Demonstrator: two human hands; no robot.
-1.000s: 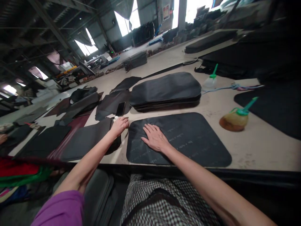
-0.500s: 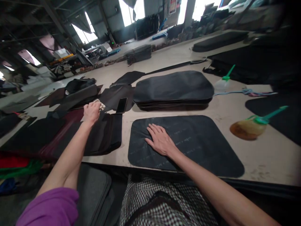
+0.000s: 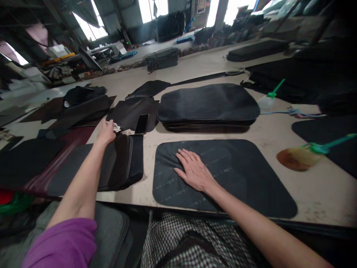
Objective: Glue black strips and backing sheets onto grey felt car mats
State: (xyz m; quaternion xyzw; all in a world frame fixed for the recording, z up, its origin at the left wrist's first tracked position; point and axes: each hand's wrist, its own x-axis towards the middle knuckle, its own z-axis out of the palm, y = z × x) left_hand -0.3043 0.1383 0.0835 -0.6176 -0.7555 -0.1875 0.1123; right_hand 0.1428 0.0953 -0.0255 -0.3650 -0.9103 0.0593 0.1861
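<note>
Black panel flat under right grip

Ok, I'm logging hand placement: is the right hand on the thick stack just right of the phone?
No, the right hand lies on the dark sheet in front of that stack.

1. Stretches out as a pale worktable.
2. Carries a flat dark panel at the near edge.
3. Bears a stack of dark sheets just behind.
4. Holds a green-nozzled bottle at right, a layered pile at left.
</note>
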